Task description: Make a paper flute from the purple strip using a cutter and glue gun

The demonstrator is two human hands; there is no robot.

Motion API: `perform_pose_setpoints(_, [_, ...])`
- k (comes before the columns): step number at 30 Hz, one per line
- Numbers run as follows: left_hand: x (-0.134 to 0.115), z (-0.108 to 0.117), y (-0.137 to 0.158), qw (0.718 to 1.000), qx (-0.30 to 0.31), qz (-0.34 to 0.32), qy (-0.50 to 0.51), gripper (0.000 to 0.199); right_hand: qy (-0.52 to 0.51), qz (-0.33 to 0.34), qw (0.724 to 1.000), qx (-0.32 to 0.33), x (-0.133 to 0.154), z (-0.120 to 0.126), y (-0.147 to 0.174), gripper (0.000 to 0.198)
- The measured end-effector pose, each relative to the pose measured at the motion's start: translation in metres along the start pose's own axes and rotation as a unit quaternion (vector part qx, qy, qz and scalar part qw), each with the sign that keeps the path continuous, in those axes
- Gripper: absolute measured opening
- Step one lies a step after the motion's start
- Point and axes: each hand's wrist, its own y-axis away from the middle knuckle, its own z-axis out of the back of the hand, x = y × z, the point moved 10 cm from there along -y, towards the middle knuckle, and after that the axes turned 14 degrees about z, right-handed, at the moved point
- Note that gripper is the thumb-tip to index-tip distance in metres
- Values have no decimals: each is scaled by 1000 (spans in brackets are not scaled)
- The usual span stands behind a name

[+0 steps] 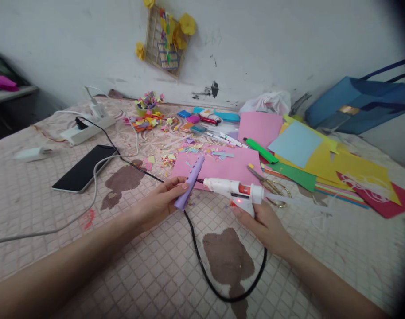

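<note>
Between the thumb and fingers of my left hand [171,195] is a purple paper strip [193,179], tilted upright, with a row of small dark marks along it. My right hand [267,226] grips the handle of a white glue gun [229,188], whose red light glows. A clear glue stick [295,200] sticks out of its back end. The gun's dark nozzle points left and meets the purple strip or lies just behind it; I cannot tell which. Its black cord [202,270] loops below both hands. Behind the gun lies a pink sheet [216,166] strewn with paper scraps.
Gold-handled scissors [270,184] lie right of the gun, near a green cutter [260,150] and stacked coloured paper [358,168]. At left are a phone [84,170] and a white power strip [87,128] with cables. A blue bag [358,104] stands at the back right.
</note>
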Motion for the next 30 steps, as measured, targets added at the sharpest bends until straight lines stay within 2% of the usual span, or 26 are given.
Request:
perform_pose_setpoints(13, [-3,-2,1,1000,0,-12,-21,22,1,2,1000,16,2,-5,0,19])
perform_pose_setpoints(23, [-4,-3,1,999,-1,-21,-32,22,13,-8,1000,17,1,-4,0,22])
perform_pose_setpoints(30, [-4,-4,1,999,-7,-17,-34,25,40,16,999,-13,4,3,-2,21])
